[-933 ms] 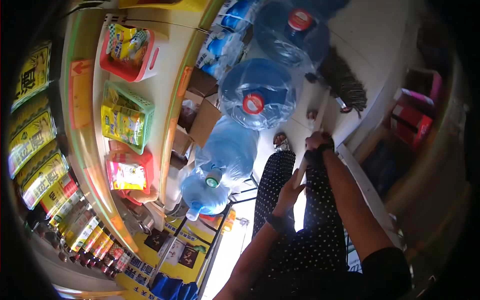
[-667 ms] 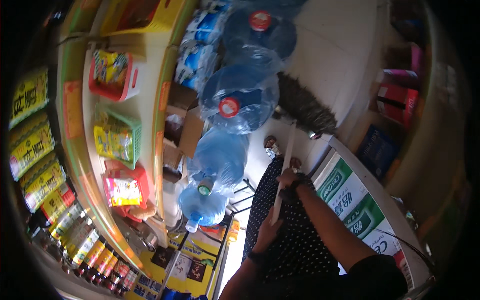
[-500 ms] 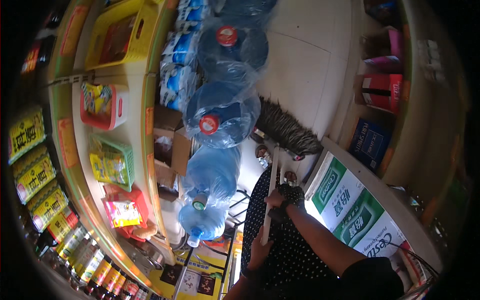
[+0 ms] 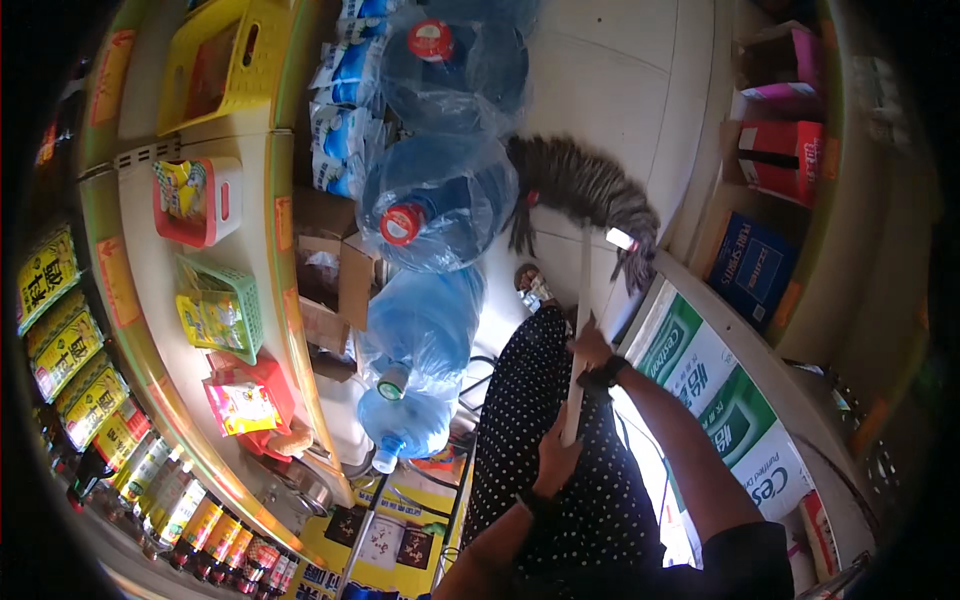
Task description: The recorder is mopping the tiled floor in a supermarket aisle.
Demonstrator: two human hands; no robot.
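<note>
A dust mop with a shaggy grey-brown head (image 4: 585,180) lies across the light tiled floor, and its pale handle (image 4: 585,280) slants back toward me. My right hand (image 4: 592,348) is wrapped round the upper-middle part of that handle. Lower down, near the handle's end, my left hand (image 4: 558,460) is closed on it too. The mop head reaches from a wrapped blue water jug (image 4: 440,200) on the left to the foot of the white cartons on the right. Below my hands hangs dark polka-dot cloth (image 4: 520,430), with one shoe (image 4: 533,285) showing past it.
Several big blue water jugs line the left of the aisle, beside an open cardboard box (image 4: 335,275). Shelves with a yellow basket (image 4: 245,60) and bottles stand farther left. To the right are green-and-white cartons (image 4: 730,410), a blue box (image 4: 755,268) and a red box (image 4: 785,160).
The mop head has swung slightly and moved up and right, its end strands now splayed. Both hands have moved right with the handle. One shoe has gone out of sight.
</note>
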